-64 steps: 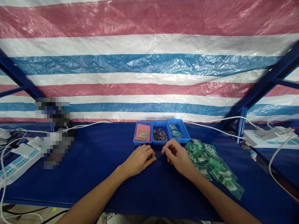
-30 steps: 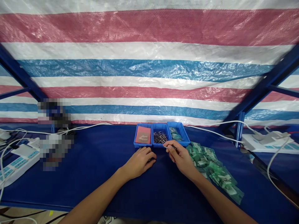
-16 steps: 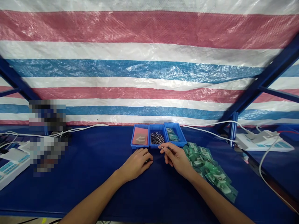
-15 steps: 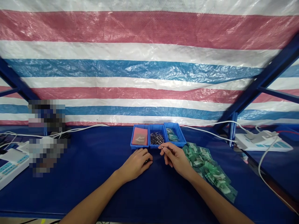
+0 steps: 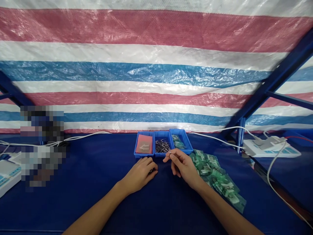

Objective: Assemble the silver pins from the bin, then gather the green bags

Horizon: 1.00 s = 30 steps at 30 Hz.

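Note:
My left hand (image 5: pixel 140 173) rests on the blue table, fingers curled, in front of the left bin. Something dark shows between its thumb and fingers, too small to name. My right hand (image 5: pixel 182 165) hovers at the front edge of the middle bin, thumb and index finger pinched together. A tiny glint sits at those fingertips; what it belongs to is unclear. The middle blue bin (image 5: pixel 162 154) holds many thin metal screws or nails (image 5: pixel 161 145). In the left blue bin (image 5: pixel 135 147) lies a pink sheet (image 5: pixel 141 140) with pale pieces on it.
The right blue bin (image 5: pixel 187 143) contains small greenish bags. Several green plastic packets (image 5: pixel 221 179) are heaped beside my right forearm. White power strips (image 5: pixel 274 148) and cables lie at both sides. Blue metal posts (image 5: pixel 266 88) and a striped sheet (image 5: pixel 156 75) stand behind.
The view has shifted slightly, so the scene sits a little further left. Both hands keep nearly the same pose; the right fingertips stay pinched by the middle bin.

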{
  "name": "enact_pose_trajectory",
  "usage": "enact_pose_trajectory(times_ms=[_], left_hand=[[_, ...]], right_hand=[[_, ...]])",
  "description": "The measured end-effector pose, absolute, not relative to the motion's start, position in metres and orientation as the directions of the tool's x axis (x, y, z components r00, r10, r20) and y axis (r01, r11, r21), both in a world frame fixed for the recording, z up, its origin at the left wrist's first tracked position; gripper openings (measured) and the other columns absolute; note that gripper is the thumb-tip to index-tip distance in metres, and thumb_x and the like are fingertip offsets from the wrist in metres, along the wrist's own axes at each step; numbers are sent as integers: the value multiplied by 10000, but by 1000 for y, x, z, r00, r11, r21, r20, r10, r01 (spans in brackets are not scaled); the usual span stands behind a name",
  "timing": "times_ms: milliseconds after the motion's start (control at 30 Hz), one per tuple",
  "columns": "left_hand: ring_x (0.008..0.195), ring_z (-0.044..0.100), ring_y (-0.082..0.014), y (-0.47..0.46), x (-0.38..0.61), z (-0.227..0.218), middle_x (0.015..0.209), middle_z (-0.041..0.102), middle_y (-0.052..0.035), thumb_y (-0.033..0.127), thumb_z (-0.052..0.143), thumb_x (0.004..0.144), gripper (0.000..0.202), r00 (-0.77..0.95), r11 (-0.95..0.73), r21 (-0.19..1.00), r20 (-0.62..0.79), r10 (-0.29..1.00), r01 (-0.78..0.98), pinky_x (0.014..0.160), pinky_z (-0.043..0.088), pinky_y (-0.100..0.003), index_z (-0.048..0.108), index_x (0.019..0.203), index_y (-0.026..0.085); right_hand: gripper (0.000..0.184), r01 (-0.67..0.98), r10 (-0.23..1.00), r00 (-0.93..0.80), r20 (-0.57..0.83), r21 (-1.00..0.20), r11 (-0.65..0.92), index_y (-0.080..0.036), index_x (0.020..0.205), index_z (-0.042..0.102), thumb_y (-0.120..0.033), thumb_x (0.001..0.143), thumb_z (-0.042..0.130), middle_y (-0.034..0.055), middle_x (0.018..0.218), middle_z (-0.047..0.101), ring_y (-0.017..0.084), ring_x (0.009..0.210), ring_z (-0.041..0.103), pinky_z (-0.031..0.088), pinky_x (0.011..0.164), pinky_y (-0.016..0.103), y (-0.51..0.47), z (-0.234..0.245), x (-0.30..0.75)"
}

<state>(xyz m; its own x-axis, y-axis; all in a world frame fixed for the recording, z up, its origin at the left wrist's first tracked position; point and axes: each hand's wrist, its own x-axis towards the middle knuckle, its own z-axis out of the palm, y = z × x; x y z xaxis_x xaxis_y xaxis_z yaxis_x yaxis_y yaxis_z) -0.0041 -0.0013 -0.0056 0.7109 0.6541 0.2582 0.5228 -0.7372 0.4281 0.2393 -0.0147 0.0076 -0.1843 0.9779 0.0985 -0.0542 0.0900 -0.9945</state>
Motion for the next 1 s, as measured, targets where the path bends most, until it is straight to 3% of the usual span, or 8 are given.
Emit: enact_pose_trajectory(times_ms=[100, 267, 367, 533, 633, 733, 833, 1000], left_hand=[[967, 577, -213, -1, -4, -6, 1044, 616, -42, 289, 531, 1101, 112, 710, -728, 436, 244, 661, 529, 875, 472, -346, 623, 1092, 225], [974, 566, -212, -2, -4, -5, 1060, 607, -38, 252, 546, 1092, 67, 711, -723, 437, 228, 665, 536, 881, 456, -346, 608, 1100, 226], [969, 562, -214, -3, -4, -4, 1056, 603, -37, 241, 552, 1089, 54, 712, -720, 442, 223, 666, 535, 876, 451, -345, 603, 1094, 224], [977, 560, -213, -2, -4, -4, 1060, 600, -36, 244, 566, 1084, 38, 700, -699, 469, 211, 683, 541, 880, 456, -339, 599, 1082, 223], [969, 569, -211, -1, 0, -5, 1061, 606, -36, 232, 559, 1083, 39, 703, -708, 452, 217, 677, 543, 878, 462, -339, 596, 1076, 221], [950, 583, -212, 1, 9, -5, 1045, 607, -42, 206, 525, 1085, 67, 729, -747, 382, 225, 646, 544, 860, 475, -334, 590, 1071, 212], [927, 605, -209, 2, 19, -4, 1035, 611, -47, 190, 495, 1081, 84, 762, -792, 275, 232, 605, 545, 838, 490, -329, 579, 1079, 204], [811, 634, -209, 7, 27, -1, 985, 625, -54, 232, 447, 1089, 116, 848, -863, -13, 192, 494, 506, 701, 480, -330, 556, 1073, 194]], right_hand=[[330, -31, 979, -176, 99, -995, 95, -223, 1014, 666, -552, 1001, 640, 66, 1032, 754, 75, 429, 529, 356, 329, 200, -16, 7, 239], [349, -5, 989, -137, 62, -998, 62, -218, 947, 678, -558, 919, 749, 1, 787, 672, 72, 400, 463, 311, 332, 205, -17, 7, 238], [341, 7, 990, -122, 75, -997, 76, -213, 903, 683, -538, 897, 784, -5, 802, 651, 60, 424, 443, 321, 371, 216, -16, 5, 237], [321, 12, 990, -109, 88, -996, 90, -211, 890, 668, -513, 924, 771, -51, 671, 543, 58, 430, 426, 294, 390, 202, -12, 2, 238], [334, 23, 990, -106, 97, -995, 100, -205, 950, 680, -538, 965, 704, -24, 759, 622, 41, 401, 416, 267, 371, 199, -6, 12, 239], [359, 16, 988, -109, 106, -994, 108, -206, 1000, 674, -564, 991, 643, 15, 897, 689, 39, 396, 430, 267, 355, 201, 2, 27, 241], [360, 28, 983, -110, 149, -988, 153, -202, 982, 678, -561, 988, 647, 9, 866, 685, 42, 390, 430, 287, 359, 206, 11, 36, 243], [359, 14, 977, -29, 213, -977, 213, -202, 1007, 698, -558, 991, 646, -1, 831, 662, 53, 399, 440, 277, 364, 217, 18, 33, 244]])
